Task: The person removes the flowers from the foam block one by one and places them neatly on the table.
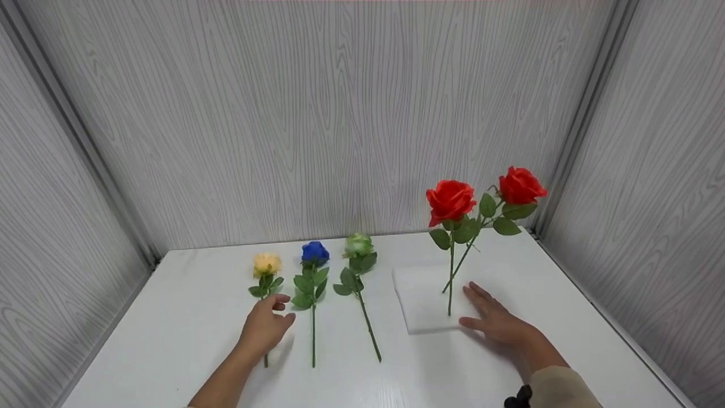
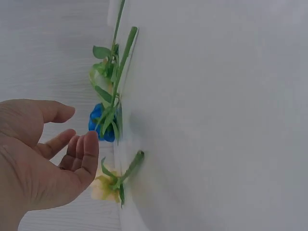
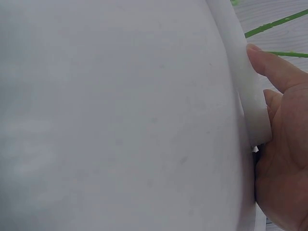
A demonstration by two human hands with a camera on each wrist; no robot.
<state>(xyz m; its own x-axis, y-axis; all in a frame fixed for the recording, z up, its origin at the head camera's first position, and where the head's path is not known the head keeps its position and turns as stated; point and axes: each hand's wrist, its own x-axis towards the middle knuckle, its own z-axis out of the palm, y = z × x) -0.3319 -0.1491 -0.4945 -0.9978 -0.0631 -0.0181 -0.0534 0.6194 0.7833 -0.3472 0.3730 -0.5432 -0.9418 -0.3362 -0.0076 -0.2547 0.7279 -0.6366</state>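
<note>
Two red roses [image 1: 451, 202] stand with their stems in a flat white block [image 1: 422, 303], one upright and the other leaning right. My right hand [image 1: 498, 323] touches that block's right side, thumb and fingers spread; the right wrist view shows the thumb against the block's edge [image 3: 250, 101]. My left hand [image 1: 266, 323] is held above the stem of a yellow rose [image 1: 267, 265], its fingers slightly bent with nothing between them. Just right of this hand lies a blue rose [image 1: 315, 253]. In the left wrist view, a gap shows between thumb and fingers.
A pale green rose [image 1: 358, 245] lies right of the blue one, stem toward me. All this is on a white table [image 1: 192, 317]. Grey wood-grain panels [image 1: 340, 113] enclose it at the back and on both sides.
</note>
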